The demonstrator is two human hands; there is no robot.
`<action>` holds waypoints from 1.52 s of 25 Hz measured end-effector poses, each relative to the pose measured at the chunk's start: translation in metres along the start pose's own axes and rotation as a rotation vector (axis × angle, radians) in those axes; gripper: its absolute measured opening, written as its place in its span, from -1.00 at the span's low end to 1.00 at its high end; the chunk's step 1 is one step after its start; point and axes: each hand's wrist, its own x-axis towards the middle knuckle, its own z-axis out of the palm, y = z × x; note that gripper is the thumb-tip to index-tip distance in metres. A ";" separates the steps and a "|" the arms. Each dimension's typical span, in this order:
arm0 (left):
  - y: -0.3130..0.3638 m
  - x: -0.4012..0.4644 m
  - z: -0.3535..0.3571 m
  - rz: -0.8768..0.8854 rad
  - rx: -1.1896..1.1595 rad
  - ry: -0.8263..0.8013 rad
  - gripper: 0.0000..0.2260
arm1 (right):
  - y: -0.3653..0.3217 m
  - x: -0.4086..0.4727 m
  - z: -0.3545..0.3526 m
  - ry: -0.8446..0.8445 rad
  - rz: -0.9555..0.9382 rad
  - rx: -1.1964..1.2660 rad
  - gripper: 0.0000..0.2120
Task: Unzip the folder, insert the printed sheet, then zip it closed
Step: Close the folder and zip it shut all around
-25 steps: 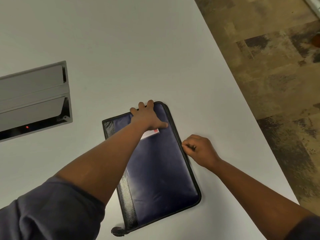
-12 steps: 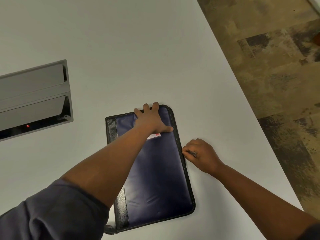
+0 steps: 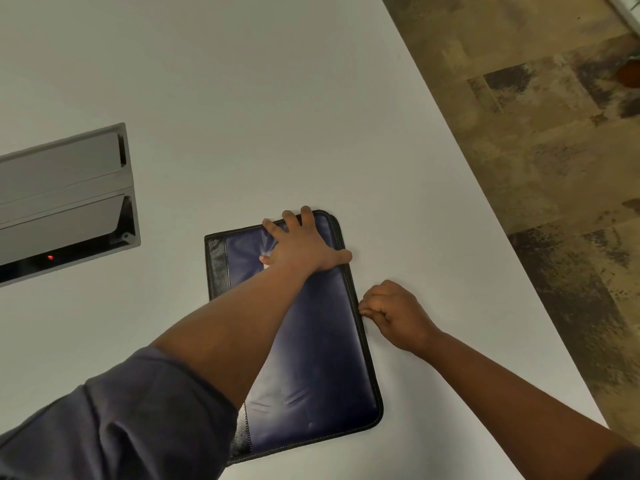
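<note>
Navy leather-look folder (image 3: 311, 341), black-trimmed, lies flat on the white table (image 3: 242, 98) at lower centre of the frame, its long axis running from upper left to lower right. One folder is present; no printed sheet is visible. Left hand (image 3: 301, 244) is spread flat, palm down, on the folder's upper end, gripping nothing. Right hand (image 3: 394, 313) sits at the folder's right long edge, about midway along, fingers (image 3: 367, 311) curled shut in a pinch against the zip line; the pull itself is hidden, so hold on it is presumed, not confirmed. Judgement: the zip track runs along that edge, so travel follows the long axis, right hand nearer. One grey recessed panel (image 3: 62, 202) sits at left of frame.
</note>
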 end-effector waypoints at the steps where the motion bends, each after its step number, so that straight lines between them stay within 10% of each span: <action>1: 0.000 0.001 0.000 0.000 0.001 0.001 0.27 | 0.001 -0.004 0.001 -0.004 -0.006 -0.006 -0.89; 17: -0.013 0.009 -0.016 0.075 -0.030 0.021 0.06 | 0.001 0.072 -0.014 0.282 0.150 -0.022 -0.89; 28: -0.016 0.007 -0.025 0.135 -0.053 0.016 -0.23 | 0.001 0.172 -0.034 0.141 0.224 -0.049 -0.81; 33: -0.009 0.016 -0.038 0.109 0.094 0.135 -0.54 | 0.001 0.190 -0.043 0.074 0.483 0.336 -0.82; 38: 0.003 0.035 -0.050 0.219 -0.245 0.054 -0.75 | -0.002 0.194 -0.048 0.047 0.712 0.673 -0.84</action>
